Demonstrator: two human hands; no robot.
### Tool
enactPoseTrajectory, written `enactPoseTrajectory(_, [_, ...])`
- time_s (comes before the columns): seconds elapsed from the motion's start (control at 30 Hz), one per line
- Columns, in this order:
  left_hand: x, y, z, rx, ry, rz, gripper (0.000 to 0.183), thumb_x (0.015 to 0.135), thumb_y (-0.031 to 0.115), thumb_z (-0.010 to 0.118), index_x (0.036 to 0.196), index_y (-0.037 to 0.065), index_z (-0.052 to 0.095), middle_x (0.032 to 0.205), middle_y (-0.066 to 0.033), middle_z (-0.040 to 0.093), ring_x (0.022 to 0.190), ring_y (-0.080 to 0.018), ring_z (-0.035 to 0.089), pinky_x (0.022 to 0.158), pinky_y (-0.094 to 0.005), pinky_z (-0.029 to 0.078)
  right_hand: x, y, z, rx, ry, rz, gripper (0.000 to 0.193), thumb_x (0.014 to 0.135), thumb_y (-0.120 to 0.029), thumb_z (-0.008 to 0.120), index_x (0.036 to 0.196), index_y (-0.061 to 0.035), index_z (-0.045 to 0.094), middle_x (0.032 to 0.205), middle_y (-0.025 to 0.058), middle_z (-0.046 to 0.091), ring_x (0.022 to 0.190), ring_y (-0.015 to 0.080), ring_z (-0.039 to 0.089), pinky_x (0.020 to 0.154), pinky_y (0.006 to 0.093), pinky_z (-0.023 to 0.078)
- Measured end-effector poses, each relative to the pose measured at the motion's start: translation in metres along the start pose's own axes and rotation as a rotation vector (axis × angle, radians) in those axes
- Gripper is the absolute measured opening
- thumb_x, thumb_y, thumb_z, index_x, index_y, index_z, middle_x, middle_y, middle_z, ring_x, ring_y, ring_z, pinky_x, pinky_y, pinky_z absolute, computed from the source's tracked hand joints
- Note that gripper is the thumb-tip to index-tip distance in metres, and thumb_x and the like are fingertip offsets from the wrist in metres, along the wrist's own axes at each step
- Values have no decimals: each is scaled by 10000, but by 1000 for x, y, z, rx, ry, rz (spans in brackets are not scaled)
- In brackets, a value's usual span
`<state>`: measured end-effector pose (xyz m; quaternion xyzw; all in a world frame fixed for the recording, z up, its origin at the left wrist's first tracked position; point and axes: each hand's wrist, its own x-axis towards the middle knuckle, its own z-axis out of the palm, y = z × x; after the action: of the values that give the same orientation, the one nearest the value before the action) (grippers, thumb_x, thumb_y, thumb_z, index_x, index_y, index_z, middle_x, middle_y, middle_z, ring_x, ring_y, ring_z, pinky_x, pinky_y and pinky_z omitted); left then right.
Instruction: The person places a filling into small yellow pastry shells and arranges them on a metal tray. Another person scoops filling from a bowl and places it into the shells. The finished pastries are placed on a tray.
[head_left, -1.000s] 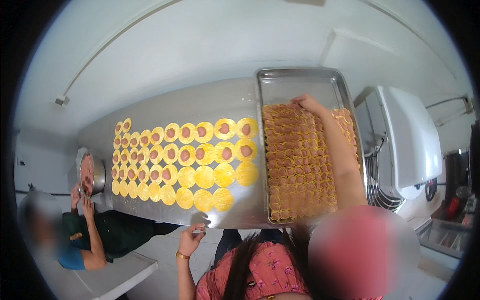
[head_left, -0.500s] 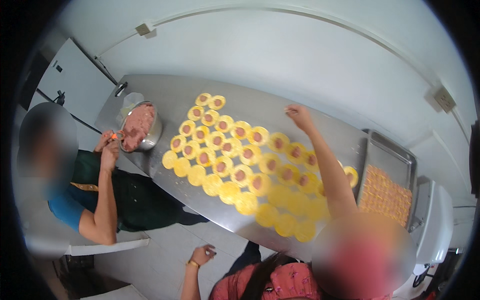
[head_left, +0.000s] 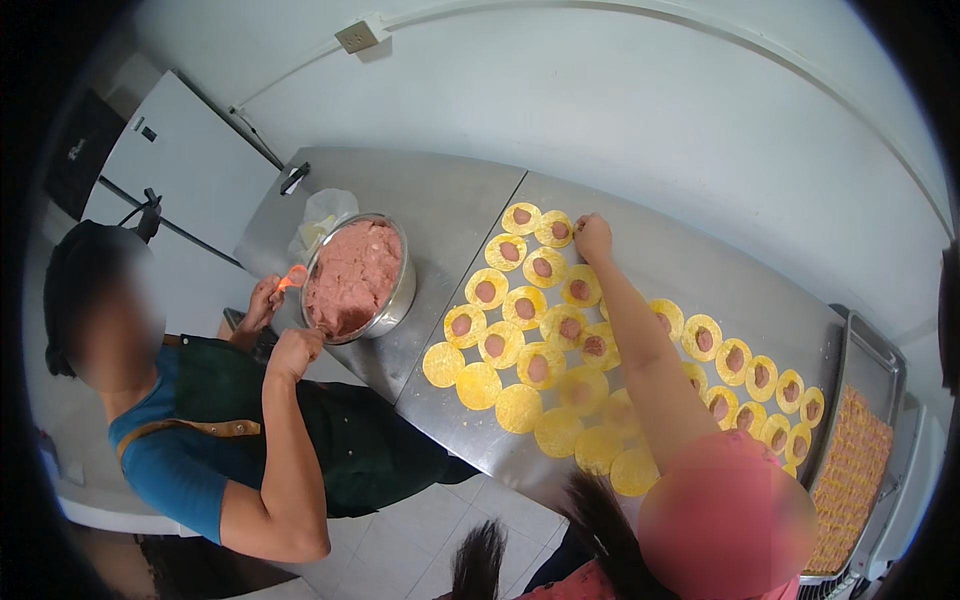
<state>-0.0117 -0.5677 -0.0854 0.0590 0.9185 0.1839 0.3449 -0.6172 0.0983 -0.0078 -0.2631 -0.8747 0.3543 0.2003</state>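
Neither my left hand nor my right hand is in view; the hands seen belong to two other people. At left, a person in a dark green apron (head_left: 330,450) holds an orange measuring spoon (head_left: 293,278) by a metal bowl (head_left: 400,300) heaped with pink ground meat (head_left: 350,270). This person's other hand (head_left: 297,352) is closed at the bowl's near rim; what it grips is mostly hidden. A person in a red cap (head_left: 725,500) reaches across yellow dough rounds (head_left: 520,408), many topped with meat. That person's closed hand (head_left: 592,237) is beside the farthest rounds.
The rounds lie in rows on a steel table (head_left: 450,190) along a white wall. At the right end is a metal tray (head_left: 858,345) filled with small orange-brown pieces (head_left: 850,470). A plastic bag (head_left: 325,215) rests behind the bowl. A white refrigerator (head_left: 170,180) stands at left.
The view has shifted, so bowl and rounds appear farther right. The apron wearer's hands have separated, one holding the orange spoon beside the bowl. The red-capped person's reaching hand is now beside the farthest rounds.
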Motion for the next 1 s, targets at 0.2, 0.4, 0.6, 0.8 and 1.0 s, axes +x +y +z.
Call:
enactPoseTrajectory(0.2, [55, 64, -90, -338, -168, -281, 362, 778, 232, 705, 1097, 105, 592, 868, -121, 686, 757, -225, 662, 695, -356, 537, 4, 0, -11, 71, 101, 51, 141, 734, -73, 583, 838, -59, 676, 964, 173, 605, 909, 350, 585, 793, 412, 477])
enactPoseTrajectory(0.4, [72, 100, -139, -206, 1, -101, 317, 783, 193, 697, 1071, 92, 615, 799, -81, 689, 629, -178, 636, 613, -318, 519, 6, 3, 3, -35, 18, -21, 199, 732, -93, 604, 914, -61, 677, 973, 178, 621, 898, 343, 602, 788, 413, 485])
enactPoseTrajectory(0.6, [57, 97, -128, -164, 11, -80, 322, 770, 220, 699, 1067, 119, 627, 807, -87, 688, 673, -205, 630, 653, -331, 523, -4, -12, 3, -52, 41, 78, 219, 763, -155, 601, 918, -14, 663, 953, 189, 627, 909, 337, 611, 796, 425, 484])
enactPoseTrajectory(0.8, [35, 94, -116, -77, -88, -190, 357, 776, 271, 691, 1097, 137, 611, 884, -107, 691, 782, -277, 656, 705, -359, 523, 3, -8, 0, 194, 34, 135, 224, 780, -184, 594, 875, 16, 631, 916, 199, 632, 855, 339, 631, 748, 403, 505])
enactPoseTrajectory(1.0, [48, 114, -129, -101, -137, -189, 352, 785, 262, 681, 1102, 121, 622, 946, -95, 688, 859, -218, 661, 768, -326, 520, 4, 23, -22, 1363, -123, 527, 278, 893, -199, 488, 1039, 33, 535, 963, 154, 613, 869, 273, 626, 754, 399, 527])
